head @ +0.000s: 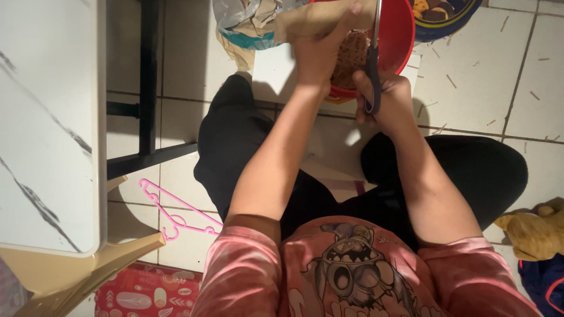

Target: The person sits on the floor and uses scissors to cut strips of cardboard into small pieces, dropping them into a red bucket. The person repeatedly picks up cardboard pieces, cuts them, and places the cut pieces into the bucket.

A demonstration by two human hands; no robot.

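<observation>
Scissors (373, 64) in right hand (388, 103), fingers curled through the dark handle loops low in the view, blades running straight up away from the body toward the top frame edge. Long axis of the scissors is near vertical in the view. How far the blades are parted cannot be told; they look close together.

Left hand (317, 53) closed around a tan, flat cardboard-like strip (320, 20), which runs crosswise, roughly left to right, so it lies at about a right angle to the blades. Strip's right end meets the blade just above the left fingers.

Both sit over a red bowl (399, 35) on the tiled floor (470, 100); brownish shredded bits (352, 53) lie inside it. Left hand is nearer the strip, right hand just beside it, hands almost touching.

Crumpled plastic bag (247, 20) to the left of the bowl. Pink hanger (176, 214) lies on the floor by the white table (47, 117), well apart.
</observation>
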